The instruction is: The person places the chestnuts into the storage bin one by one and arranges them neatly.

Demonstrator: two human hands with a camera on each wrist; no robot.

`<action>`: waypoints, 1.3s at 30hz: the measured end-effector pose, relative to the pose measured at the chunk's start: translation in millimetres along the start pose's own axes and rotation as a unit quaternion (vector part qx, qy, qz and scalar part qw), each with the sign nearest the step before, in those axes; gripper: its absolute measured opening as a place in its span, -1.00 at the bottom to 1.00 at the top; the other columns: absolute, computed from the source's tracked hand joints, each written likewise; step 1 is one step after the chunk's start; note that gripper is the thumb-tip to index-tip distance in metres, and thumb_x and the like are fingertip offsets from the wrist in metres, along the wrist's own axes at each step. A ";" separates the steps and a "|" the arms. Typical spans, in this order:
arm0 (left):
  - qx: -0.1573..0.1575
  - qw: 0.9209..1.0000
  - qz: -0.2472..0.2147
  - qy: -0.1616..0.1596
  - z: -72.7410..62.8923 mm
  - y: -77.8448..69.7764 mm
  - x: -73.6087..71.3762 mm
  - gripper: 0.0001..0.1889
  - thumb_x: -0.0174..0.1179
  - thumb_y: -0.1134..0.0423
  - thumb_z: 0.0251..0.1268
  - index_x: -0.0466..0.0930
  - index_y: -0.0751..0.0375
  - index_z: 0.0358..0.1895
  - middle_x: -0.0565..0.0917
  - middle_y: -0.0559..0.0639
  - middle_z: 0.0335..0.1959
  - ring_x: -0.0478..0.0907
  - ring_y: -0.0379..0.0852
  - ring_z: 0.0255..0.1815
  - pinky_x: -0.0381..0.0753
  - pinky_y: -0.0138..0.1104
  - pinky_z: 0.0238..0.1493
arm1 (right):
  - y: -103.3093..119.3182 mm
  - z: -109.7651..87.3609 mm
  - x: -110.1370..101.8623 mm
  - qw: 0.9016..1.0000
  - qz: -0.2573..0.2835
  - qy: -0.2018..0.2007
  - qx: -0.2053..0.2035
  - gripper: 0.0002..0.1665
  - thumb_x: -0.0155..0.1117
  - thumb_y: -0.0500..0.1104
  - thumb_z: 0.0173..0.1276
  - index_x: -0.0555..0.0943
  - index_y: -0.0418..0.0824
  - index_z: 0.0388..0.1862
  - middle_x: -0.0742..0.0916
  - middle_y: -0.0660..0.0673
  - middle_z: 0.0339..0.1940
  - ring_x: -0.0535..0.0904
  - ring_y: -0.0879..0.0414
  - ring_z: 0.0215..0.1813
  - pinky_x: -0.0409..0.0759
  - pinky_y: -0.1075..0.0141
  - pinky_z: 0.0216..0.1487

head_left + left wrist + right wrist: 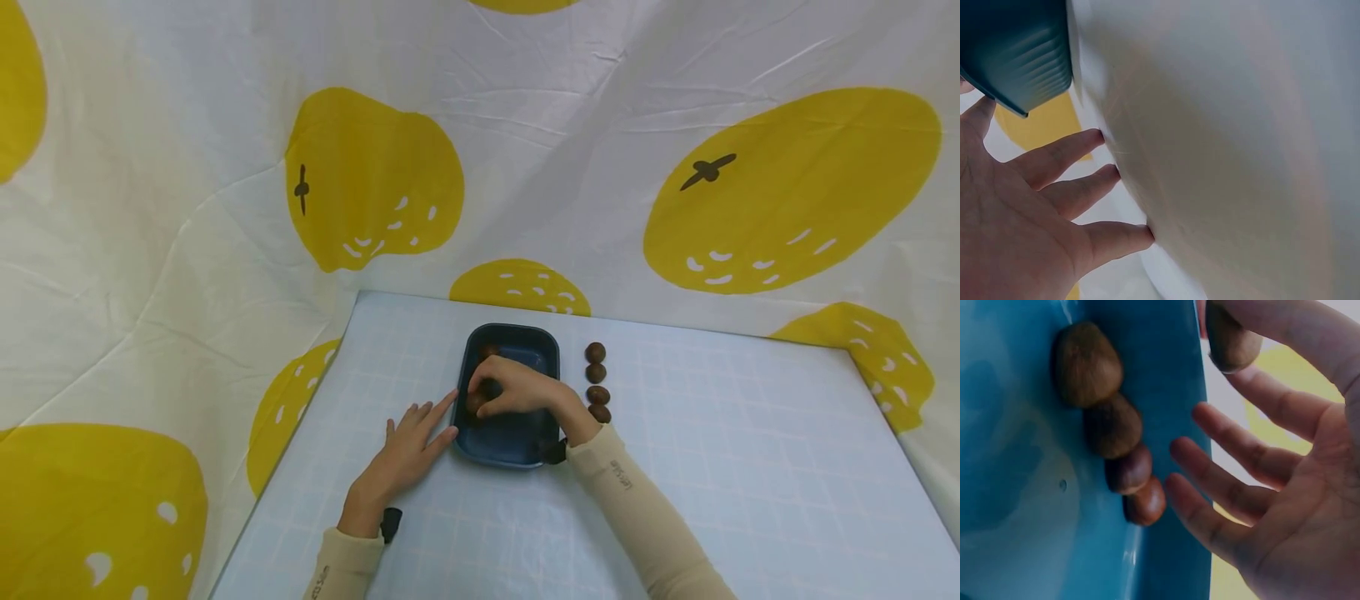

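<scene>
Right hand (517, 386), reaching in over the dark blue tray (502, 437), pinches a single brown chestnut (1235, 340) by thumb and fingertip, its remaining fingers spread; beneath, I count four chestnuts (1113, 427) lined up along the tray's wall. Left hand (408, 446), fingers splayed and grasping nothing, touches the tray's left edge and rests other fingertips on the cloth-covered counter (720, 467). To the tray's right, four further chestnuts (596, 373) form a short column on the counter
</scene>
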State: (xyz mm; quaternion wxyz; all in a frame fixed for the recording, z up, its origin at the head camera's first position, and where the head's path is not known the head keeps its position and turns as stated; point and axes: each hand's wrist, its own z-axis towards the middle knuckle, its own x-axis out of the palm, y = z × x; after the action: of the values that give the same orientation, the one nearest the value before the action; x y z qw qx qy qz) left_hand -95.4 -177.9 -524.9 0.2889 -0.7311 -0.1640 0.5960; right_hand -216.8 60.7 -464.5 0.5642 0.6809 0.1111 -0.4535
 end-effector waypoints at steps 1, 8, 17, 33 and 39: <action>0.001 1.000 -0.001 -0.001 -0.3 -0.3 -0.3 -0.36 -0.24 -0.42 0.47 -0.09 -0.59 0.57 0.23 0.21 0.53 -0.04 0.32 0.56 -0.29 0.46 0.31 | 0.4 0.7 0.5 1.000 -0.001 0.006 0.002 -0.61 0.54 -0.15 0.22 0.67 -0.20 0.01 0.66 -0.01 -0.05 0.52 0.13 0.02 0.50 0.21 0.12; 0.004 1.000 -0.004 -0.003 -0.9 -0.6 -0.7 -0.37 -0.23 -0.40 0.49 -0.10 -0.61 0.56 0.23 0.20 0.52 -0.04 0.31 0.56 -0.30 0.46 0.31 | -2.6 5.4 4.5 0.999 0.006 0.038 -0.002 -0.61 0.55 -0.17 0.21 0.69 -0.20 0.01 0.66 -0.03 0.01 0.50 0.11 0.06 0.47 0.21 0.16; 0.006 1.000 -0.001 -0.004 -0.9 0.4 -1.4 -0.36 -0.26 -0.42 0.47 -0.09 -0.59 0.57 0.24 0.23 0.52 -0.03 0.33 0.55 -0.28 0.46 0.31 | -2.6 9.3 9.6 0.997 -0.020 0.080 -0.003 -0.62 0.55 -0.13 0.16 0.71 -0.08 -0.02 0.60 0.01 -0.11 0.38 0.14 -0.11 0.40 0.27 -0.08; 0.011 1.000 -0.013 -0.006 -1.6 -1.3 -2.1 -0.37 -0.22 -0.37 0.50 -0.06 -0.54 0.58 0.22 0.23 0.52 -0.03 0.36 0.55 -0.30 0.47 0.30 | -0.2 15.8 17.6 0.988 -0.032 0.144 0.052 -0.61 0.59 -0.17 0.12 0.74 0.08 -0.05 0.60 0.12 -0.21 0.39 0.19 -0.18 0.44 0.32 -0.17; 0.009 1.000 -0.014 -0.001 -1.4 -1.4 -1.5 -0.37 -0.22 -0.37 0.51 -0.07 -0.54 0.58 0.21 0.22 0.53 -0.05 0.36 0.55 -0.31 0.47 0.30 | 0.5 15.7 21.0 0.988 -0.037 0.143 0.052 -0.61 0.58 -0.23 0.13 0.75 0.04 -0.05 0.58 0.10 -0.19 0.38 0.19 -0.16 0.43 0.31 -0.14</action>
State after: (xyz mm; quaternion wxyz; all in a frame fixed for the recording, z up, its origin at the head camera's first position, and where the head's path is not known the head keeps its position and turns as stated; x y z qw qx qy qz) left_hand -94.3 -178.0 -522.7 0.3038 -0.7257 -0.1692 0.5937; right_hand -212.3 39.3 -479.0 0.4895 0.7624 0.1921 -0.3771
